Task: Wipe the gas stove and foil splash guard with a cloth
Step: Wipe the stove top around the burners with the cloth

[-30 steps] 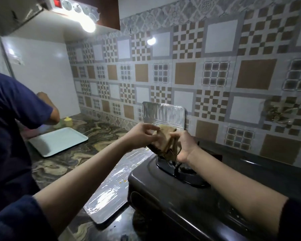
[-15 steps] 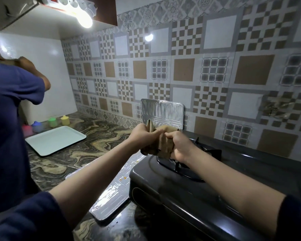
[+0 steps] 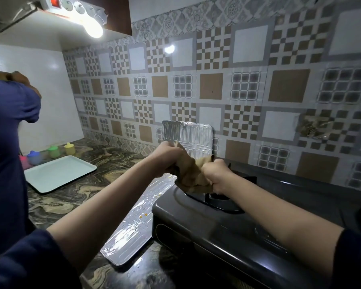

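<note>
Your left hand (image 3: pixel 168 157) and right hand (image 3: pixel 216 174) both grip one bunched tan cloth (image 3: pixel 191 174), fingers curled tight into fists around it, one fist at each end. The cloth hangs between them, held just above the left burner (image 3: pixel 215 200) of the black gas stove (image 3: pixel 217 232); whether its lower edge touches the burner grate cannot be told.

Foil splash guard (image 3: pixel 187 134): one panel stands upright against the tiled wall (image 3: pixel 217 88), far side of the stove, directly behind your hands. A second foil panel (image 3: pixel 138 222) lies flat on the marble counter (image 3: pixel 71 190), along the stove's left side, with a few small yellowish spots on it.

Containers: a white tray (image 3: pixel 58 174) on the counter, far left, nothing visible in it. Beyond it, four small lidded cups, yellow (image 3: pixel 69 148), green (image 3: pixel 53 151), blue (image 3: pixel 32 157) and pink (image 3: pixel 23 160); contents not visible.

A second person in a dark blue shirt (image 3: pixel 6 153) stands at the left edge, arm raised.
</note>
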A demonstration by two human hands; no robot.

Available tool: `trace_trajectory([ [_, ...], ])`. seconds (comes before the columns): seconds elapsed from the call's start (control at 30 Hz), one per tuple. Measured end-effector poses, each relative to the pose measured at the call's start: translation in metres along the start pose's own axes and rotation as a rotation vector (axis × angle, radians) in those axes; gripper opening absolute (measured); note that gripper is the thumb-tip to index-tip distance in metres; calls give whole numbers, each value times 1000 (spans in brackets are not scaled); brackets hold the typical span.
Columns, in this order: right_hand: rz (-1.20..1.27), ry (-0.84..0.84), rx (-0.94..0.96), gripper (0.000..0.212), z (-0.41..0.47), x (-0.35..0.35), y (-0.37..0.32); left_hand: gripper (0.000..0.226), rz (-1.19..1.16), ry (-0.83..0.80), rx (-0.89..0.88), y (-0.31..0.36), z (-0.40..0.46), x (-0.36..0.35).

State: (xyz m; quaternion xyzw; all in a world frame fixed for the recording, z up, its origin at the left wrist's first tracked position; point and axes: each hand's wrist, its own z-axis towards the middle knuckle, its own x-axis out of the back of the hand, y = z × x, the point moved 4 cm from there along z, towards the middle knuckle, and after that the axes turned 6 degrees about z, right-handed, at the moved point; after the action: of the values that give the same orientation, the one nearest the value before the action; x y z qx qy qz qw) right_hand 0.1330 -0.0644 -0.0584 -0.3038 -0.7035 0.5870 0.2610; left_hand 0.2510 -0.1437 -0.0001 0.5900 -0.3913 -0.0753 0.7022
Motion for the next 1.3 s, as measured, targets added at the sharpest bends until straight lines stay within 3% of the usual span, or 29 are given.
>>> trace_trajectory([
  [0.17, 605, -242, -126, 54, -15, -17, -7, 18, -63, -238, 61, 9, -9, -24],
  [0.27, 622, -311, -128, 70, -21, -8, -5, 20, 97, -265, 15, 10, -10, -21],
  [0.33, 525, -315, -131, 50, -22, -6, -2, 14, 212, -211, -96, 12, -12, -18],
  [0.4, 399, -177, -152, 25, -14, -1, 3, 17, 197, -88, -160, 6, -11, -11],
  [0.47, 258, -37, -121, 32, -5, 10, 7, 17, 215, -4, -195, -8, -11, -1],
  [0.53, 163, 15, -75, 33, 1, 18, 9, 20, 373, -19, -170, -33, -9, 3],
  [0.63, -82, 27, 98, 24, 6, 21, 5, 66, 699, -148, -11, -70, -19, 0],
  [0.77, -554, -142, 439, 31, 3, -13, -7, 90, 1040, -308, 21, -104, -36, -20],
  [0.87, -899, -291, 687, 51, 1, -47, -4, 119, 1086, -308, 87, -129, -35, -30],
  [0.93, -1155, -364, 783, 49, 1, -65, 6, 126, 1050, -296, 109, -142, -29, -37],
  [1.07, -1457, -492, 732, 44, 5, -80, 33, 135, 992, -267, 121, -157, -28, -45],
  [1.3, -1616, -587, 695, 66, 1, -75, 56, 135, 970, -280, 117, -159, -27, -45],
])
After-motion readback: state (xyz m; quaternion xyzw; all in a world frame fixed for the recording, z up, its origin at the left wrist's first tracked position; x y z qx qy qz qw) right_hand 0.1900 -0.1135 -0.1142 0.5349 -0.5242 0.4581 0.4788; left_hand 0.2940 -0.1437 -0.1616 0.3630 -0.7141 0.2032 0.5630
